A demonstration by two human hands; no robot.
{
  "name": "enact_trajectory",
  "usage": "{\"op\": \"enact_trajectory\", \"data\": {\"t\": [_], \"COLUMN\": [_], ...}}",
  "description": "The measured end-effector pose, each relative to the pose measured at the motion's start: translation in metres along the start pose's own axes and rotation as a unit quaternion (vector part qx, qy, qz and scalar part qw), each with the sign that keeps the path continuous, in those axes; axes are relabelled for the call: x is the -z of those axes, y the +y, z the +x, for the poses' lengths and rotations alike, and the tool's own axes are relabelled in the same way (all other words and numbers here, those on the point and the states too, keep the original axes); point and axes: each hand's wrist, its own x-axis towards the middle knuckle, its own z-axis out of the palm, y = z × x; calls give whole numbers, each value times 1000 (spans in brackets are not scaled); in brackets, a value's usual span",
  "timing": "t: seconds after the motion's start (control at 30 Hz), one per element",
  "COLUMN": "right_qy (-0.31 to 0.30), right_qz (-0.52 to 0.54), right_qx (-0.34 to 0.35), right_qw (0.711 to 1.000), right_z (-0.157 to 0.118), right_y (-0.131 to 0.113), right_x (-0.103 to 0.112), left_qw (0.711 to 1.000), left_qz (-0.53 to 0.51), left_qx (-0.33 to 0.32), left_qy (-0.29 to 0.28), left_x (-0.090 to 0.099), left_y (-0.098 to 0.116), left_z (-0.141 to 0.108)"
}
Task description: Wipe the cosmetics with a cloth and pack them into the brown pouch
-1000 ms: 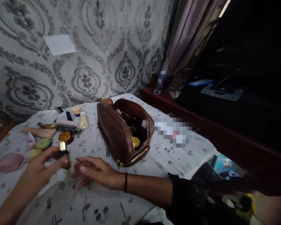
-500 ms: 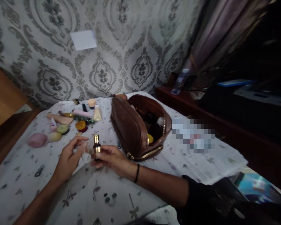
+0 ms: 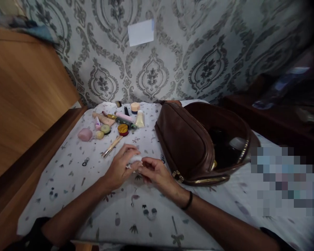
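Observation:
My left hand (image 3: 121, 165) is closed round a crumpled white tissue (image 3: 135, 159). My right hand (image 3: 157, 173) meets it fingertip to fingertip, thumb and fingers pinched at the tissue's edge. What lies between the right fingers is hidden, and the small dark bottle with gold trim does not show. Just beyond the left hand lies a slim tube with a shiny gold end (image 3: 112, 146). A brown leather toiletry bag (image 3: 184, 139) stands unzipped to the right of my hands, with dark items and a clear-topped one inside.
Behind my hands lie several cosmetics: a pink sponge (image 3: 85, 134), a red jar with a gold lid (image 3: 122, 130), a cream tube (image 3: 140, 119) and a peach-lidded jar (image 3: 135, 107). A wooden panel (image 3: 28, 90) borders the left, the patterned wall the back. A clear bottle (image 3: 279, 87) is at right.
The view has swung left. The gold-trimmed bottle seen upright in my right hand is now out of sight. My hands have come together at the tissue.

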Motion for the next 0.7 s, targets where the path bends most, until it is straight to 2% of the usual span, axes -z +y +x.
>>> {"op": "enact_trajectory", "data": {"t": [0.07,0.2,0.33,0.47,0.57,0.7], "right_qy": [-5,-13,-5,13,16,9], "right_qz": [-27,-96,-148,-199,-202,-193], "right_qx": [8,52,101,155,169,161], "right_qw": [1000,994,984,968,965,968], "right_z": [0,-2,-4,-4,-2,-1], "right_y": [0,2,7,8,8,9], "right_x": [0,-2,-1,3,4,5], "left_qw": [998,999,996,976,940,856], "left_qz": [33,44,-16,-99,-209,-367], "left_qx": [-20,-2,86,189,268,362], "left_qy": [-41,-14,24,45,38,39], "left_x": [0,1,4,8,9,4], "left_y": [0,1,3,4,3,4], "left_z": [-2,-2,0,4,7,8]}}
